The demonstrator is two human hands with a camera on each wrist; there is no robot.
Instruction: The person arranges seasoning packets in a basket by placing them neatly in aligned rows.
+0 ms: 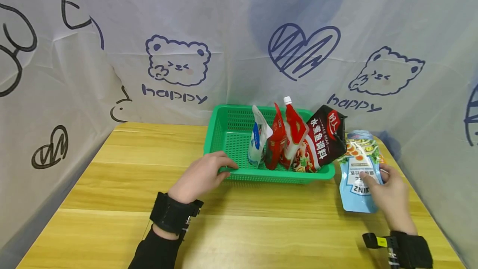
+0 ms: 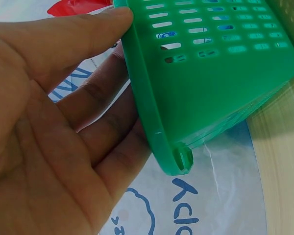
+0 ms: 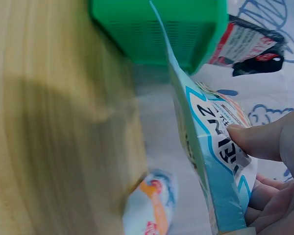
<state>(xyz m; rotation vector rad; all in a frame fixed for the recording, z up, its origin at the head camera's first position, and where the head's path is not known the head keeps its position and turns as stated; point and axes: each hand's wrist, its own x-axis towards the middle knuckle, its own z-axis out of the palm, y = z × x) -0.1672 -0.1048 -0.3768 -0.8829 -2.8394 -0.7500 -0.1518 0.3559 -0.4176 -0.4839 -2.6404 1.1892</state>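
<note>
My left hand grips the front rim of a green plastic basket, left of its middle. In the left wrist view the thumb lies on one side of the rim and the fingers on the other. My right hand holds a light blue Heinz pouch to the right of the basket, thumb across its printed front. From the right wrist view, this pouch stands off the table, its edge turned to the camera.
Inside the basket stand a white and blue packet, a red packet, a red pouch with a white cap and a black seasoning packet. Another packet lies on the wooden table. Drawn-on white cloth surrounds the table.
</note>
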